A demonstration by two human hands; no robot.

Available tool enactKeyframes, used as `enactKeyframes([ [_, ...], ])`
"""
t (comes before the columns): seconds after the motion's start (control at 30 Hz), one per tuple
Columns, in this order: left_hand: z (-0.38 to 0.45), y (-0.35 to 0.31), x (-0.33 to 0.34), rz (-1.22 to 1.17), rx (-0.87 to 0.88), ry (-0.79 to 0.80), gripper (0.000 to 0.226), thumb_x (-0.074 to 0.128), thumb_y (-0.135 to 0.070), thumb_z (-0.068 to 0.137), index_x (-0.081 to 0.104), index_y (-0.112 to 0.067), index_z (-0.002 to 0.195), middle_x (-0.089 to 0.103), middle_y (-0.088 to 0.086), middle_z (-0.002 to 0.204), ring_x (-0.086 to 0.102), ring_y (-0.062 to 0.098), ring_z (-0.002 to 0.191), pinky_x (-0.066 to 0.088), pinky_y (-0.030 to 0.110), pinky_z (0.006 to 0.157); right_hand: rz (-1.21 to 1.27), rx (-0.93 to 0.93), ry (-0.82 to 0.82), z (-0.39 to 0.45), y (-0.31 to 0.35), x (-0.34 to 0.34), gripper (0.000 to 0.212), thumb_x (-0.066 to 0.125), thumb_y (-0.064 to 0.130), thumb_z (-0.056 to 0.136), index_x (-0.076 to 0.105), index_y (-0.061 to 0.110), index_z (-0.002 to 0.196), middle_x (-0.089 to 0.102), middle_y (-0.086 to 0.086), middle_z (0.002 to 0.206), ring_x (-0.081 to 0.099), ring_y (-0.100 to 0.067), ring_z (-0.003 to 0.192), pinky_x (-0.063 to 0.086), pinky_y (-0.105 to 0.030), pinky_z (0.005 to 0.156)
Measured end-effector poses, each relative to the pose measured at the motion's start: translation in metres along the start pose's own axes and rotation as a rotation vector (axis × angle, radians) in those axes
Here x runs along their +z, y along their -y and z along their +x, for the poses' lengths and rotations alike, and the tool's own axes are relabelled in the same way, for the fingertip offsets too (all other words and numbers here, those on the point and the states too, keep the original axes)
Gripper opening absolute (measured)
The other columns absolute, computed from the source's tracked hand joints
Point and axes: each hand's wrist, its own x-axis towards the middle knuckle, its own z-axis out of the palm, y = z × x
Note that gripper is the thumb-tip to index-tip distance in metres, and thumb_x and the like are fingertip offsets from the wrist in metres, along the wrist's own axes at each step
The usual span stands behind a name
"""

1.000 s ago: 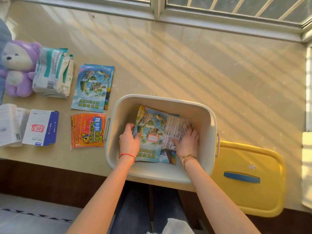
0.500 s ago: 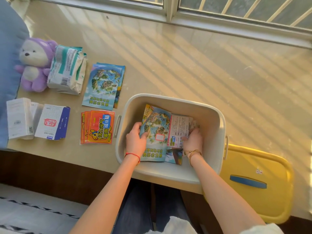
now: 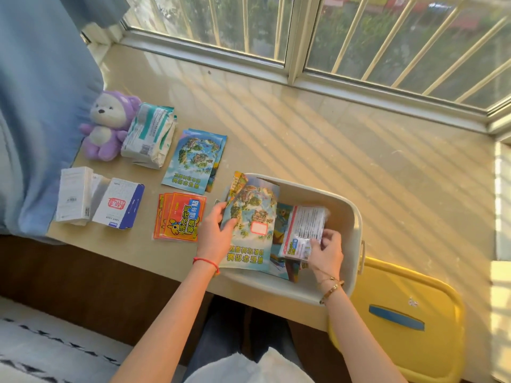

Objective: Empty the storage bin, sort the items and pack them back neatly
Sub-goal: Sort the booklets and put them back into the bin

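Note:
A cream storage bin (image 3: 349, 217) stands at the ledge's front edge. My left hand (image 3: 214, 233) grips the left edge of a blue map booklet (image 3: 253, 225), lifted and tilted over the bin's left rim, with another booklet behind it. My right hand (image 3: 326, 251) pinches a small clear packet (image 3: 305, 230) over the bin's middle. More printed sheets (image 3: 282, 261) lie under them in the bin.
On the ledge to the left lie orange packets (image 3: 181, 217), a stack of map booklets (image 3: 195, 158), a white wrapped pack (image 3: 149, 134), a purple plush bear (image 3: 106, 125) and white boxes (image 3: 96, 200). The yellow lid (image 3: 401, 319) sits right of the bin. A blue curtain (image 3: 36, 106) hangs at the left.
Both hands have risen from the bin's bottom. The left one has raised the map booklet up to the left rim, the right one has lifted the clear packet. The view has tilted upward.

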Motion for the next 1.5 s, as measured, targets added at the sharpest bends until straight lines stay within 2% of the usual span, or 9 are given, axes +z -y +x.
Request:
enactKeyframes([
  [0.1,-0.001,-0.011,-0.028,-0.057,0.002,-0.039,0.040,0.062,-0.011,0.089,0.051,-0.011,0.127,0.067,0.000,0.109,0.063,0.010,0.097,0.050,0.016,0.075,0.132,-0.039,0.051,-0.016,0.026,-0.006,0.027,0.055,0.007,0.091,0.043,0.016,0.113,0.068,-0.004,0.105,0.065,-0.018,0.097,0.054,-0.032,0.081],
  [0.2,0.008,-0.018,-0.061,-0.101,-0.003,-0.101,0.037,0.062,-0.011,0.089,0.053,-0.010,0.125,0.069,0.001,0.106,0.064,0.010,0.094,0.053,0.026,0.083,0.196,-0.110,0.105,-0.031,0.057,0.002,0.031,0.054,0.004,0.091,0.039,0.017,0.115,0.067,-0.003,0.108,0.065,-0.015,0.097,0.055,-0.018,0.073],
  [0.33,0.037,-0.015,-0.105,-0.183,-0.031,-0.128,0.035,0.060,-0.012,0.090,0.052,-0.015,0.124,0.068,-0.001,0.103,0.066,0.009,0.088,0.054,0.028,0.076,0.279,-0.149,0.198,-0.045,0.099,0.033,0.031,0.053,0.003,0.092,0.038,0.017,0.115,0.069,-0.002,0.107,0.068,-0.013,0.092,0.059,-0.028,0.071],
  [0.4,0.061,-0.008,-0.127,-0.198,-0.028,-0.136,0.035,0.060,-0.011,0.090,0.052,-0.014,0.123,0.069,0.001,0.105,0.066,0.010,0.089,0.054,0.028,0.076,0.292,-0.176,0.230,-0.053,0.118,0.057,0.031,0.054,0.002,0.091,0.039,0.017,0.113,0.068,-0.001,0.104,0.069,-0.010,0.088,0.056,-0.020,0.064],
  [0.6,0.160,0.024,-0.171,-0.187,-0.055,-0.041,0.034,0.060,-0.007,0.088,0.054,-0.011,0.121,0.068,0.009,0.110,0.066,0.019,0.097,0.054,0.042,0.087,0.320,-0.157,0.252,-0.078,0.149,0.152,0.032,0.057,-0.002,0.088,0.045,0.015,0.112,0.065,-0.001,0.106,0.068,-0.011,0.092,0.056,-0.026,0.077],
  [0.73,0.217,0.041,-0.178,-0.134,-0.049,0.077,0.032,0.059,-0.005,0.089,0.053,-0.004,0.120,0.065,0.013,0.113,0.063,0.021,0.098,0.051,0.033,0.084,0.303,-0.078,0.201,-0.098,0.150,0.216,0.030,0.057,-0.002,0.088,0.045,0.013,0.111,0.064,0.003,0.101,0.068,-0.005,0.086,0.055,-0.019,0.070],
  [0.87,0.260,0.066,-0.171,-0.050,-0.038,0.158,0.042,0.064,-0.014,0.087,0.052,-0.007,0.126,0.064,0.013,0.119,0.062,0.025,0.106,0.050,0.044,0.094,0.257,0.042,0.133,-0.105,0.133,0.266,0.032,0.058,0.000,0.088,0.045,0.018,0.111,0.063,0.007,0.101,0.067,-0.005,0.087,0.057,-0.025,0.073],
  [1.27,0.299,0.112,-0.134,0.081,0.024,0.268,0.039,0.057,-0.013,0.089,0.051,-0.009,0.128,0.062,0.008,0.123,0.059,0.022,0.112,0.049,0.044,0.096,0.050,0.184,0.092,-0.107,0.074,0.326,0.033,0.059,0.010,0.090,0.041,0.020,0.116,0.061,0.000,0.108,0.064,-0.005,0.091,0.053,-0.014,0.060],
  [1.5,0.278,0.106,-0.148,0.262,0.199,0.192,0.043,0.055,-0.014,0.091,0.047,-0.010,0.133,0.061,0.011,0.123,0.061,0.027,0.109,0.050,0.045,0.094,-0.303,0.035,0.085,-0.107,0.075,0.319,0.039,0.055,0.025,0.091,0.042,0.019,0.127,0.051,0.002,0.123,0.049,-0.011,0.111,0.050,-0.033,0.093],
])
